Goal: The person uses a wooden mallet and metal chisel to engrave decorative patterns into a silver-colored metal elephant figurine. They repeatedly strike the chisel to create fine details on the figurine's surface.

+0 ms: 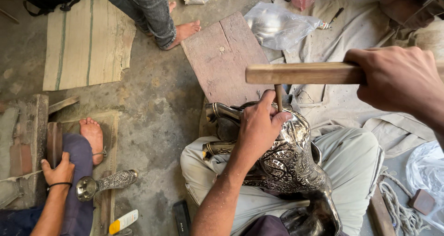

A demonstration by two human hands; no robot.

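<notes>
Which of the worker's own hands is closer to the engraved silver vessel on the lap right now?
Left. The left hand rests on the engraved silver vessel, pinching a thin punch against it. The right hand is raised above and to the side, gripping a wooden mallet.

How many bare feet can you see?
3. One bare foot sits at the left by a mat, and two feet show at the top. Others may be hidden.
</notes>
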